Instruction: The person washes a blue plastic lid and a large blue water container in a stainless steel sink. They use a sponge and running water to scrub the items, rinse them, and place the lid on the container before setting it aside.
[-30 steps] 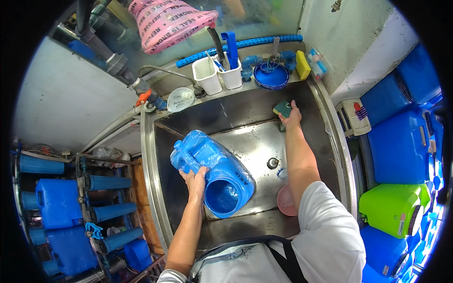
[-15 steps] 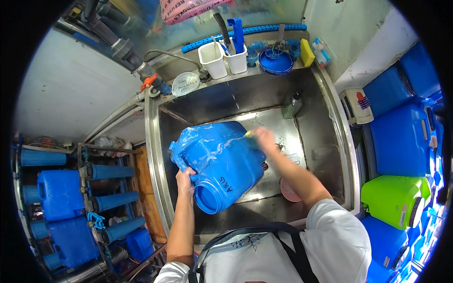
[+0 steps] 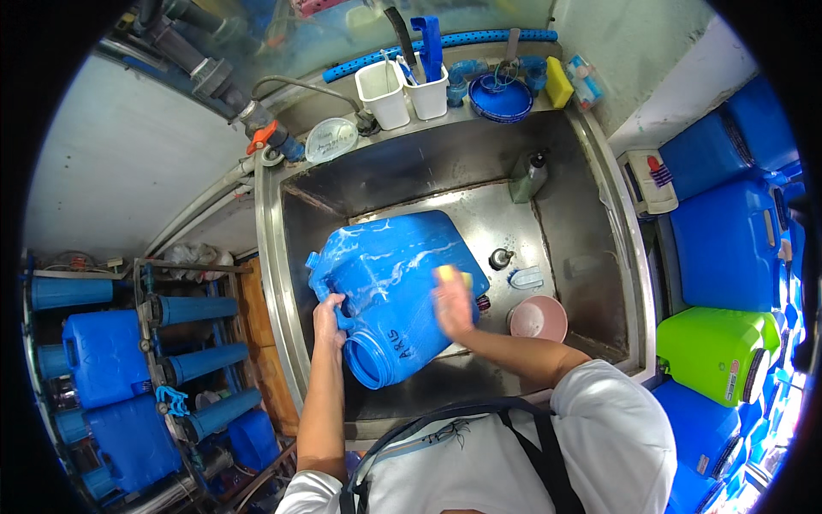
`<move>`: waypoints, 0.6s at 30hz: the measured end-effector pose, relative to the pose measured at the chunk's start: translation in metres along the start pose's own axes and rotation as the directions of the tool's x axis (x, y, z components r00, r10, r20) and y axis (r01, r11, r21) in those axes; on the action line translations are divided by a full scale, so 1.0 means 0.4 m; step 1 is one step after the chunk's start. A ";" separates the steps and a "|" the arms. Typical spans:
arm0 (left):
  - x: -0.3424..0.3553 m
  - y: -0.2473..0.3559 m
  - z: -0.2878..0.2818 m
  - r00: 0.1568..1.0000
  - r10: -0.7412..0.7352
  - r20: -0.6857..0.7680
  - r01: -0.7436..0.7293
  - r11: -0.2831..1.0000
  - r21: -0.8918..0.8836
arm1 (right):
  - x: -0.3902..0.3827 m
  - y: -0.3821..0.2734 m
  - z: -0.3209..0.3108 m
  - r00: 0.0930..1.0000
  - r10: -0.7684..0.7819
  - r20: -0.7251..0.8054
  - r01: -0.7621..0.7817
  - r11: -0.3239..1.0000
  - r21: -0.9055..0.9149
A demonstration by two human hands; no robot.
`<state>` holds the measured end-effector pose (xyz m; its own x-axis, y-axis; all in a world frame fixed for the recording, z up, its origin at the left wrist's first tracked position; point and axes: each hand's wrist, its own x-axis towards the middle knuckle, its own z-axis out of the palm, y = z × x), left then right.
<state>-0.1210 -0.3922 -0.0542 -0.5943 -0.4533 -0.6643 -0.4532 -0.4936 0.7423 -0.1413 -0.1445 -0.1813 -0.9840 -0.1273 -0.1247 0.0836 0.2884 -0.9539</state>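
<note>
A large blue plastic water jug (image 3: 402,257) lies tilted in the steel sink, streaked with white suds, its round open mouth (image 3: 369,361) facing me. My left hand (image 3: 329,320) is closed round the jug's handle beside that mouth. Against the jug's upper side, my right hand (image 3: 454,304) presses a yellow sponge (image 3: 467,279), which its fingers mostly cover. Right of the jug, a pink bowl (image 3: 538,319), a small pale blue brush-like piece (image 3: 526,277) and a small dark-topped round piece (image 3: 501,259) rest on the sink floor.
The steel sink (image 3: 272,257) has raised rims. A pump bottle (image 3: 529,178) stands in its far right corner. White holders (image 3: 384,96), a blue lid (image 3: 501,98) and another yellow sponge (image 3: 558,83) line the back ledge. Blue containers (image 3: 728,244) and a green one (image 3: 715,351) are stacked at right.
My right hand has swept the sponge down the jug toward me, and more suds streak its surface. The left hand keeps its hold. The pink bowl shows more fully.
</note>
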 end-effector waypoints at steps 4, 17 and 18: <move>0.007 0.009 0.005 0.994 -0.006 -0.109 0.024 0.987 0.161 | 0.087 -0.273 0.106 0.706 -0.649 0.284 0.702 0.693 -0.162; 0.031 0.040 0.008 0.985 -0.160 0.060 0.159 0.987 0.013 | 0.142 0.109 -0.089 0.991 0.131 -0.003 -0.117 0.876 -0.468; 0.037 0.035 0.008 0.985 -0.150 0.081 0.152 0.988 -0.024 | 0.045 0.043 -0.078 0.991 -0.011 0.137 0.064 0.916 -0.396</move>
<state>-0.1382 -0.4035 -0.0533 -0.5715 -0.3125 -0.7588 -0.5225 -0.5745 0.6301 -0.1627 -0.1122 -0.1914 -0.9541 -0.2588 -0.1505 -0.0491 0.6314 -0.7739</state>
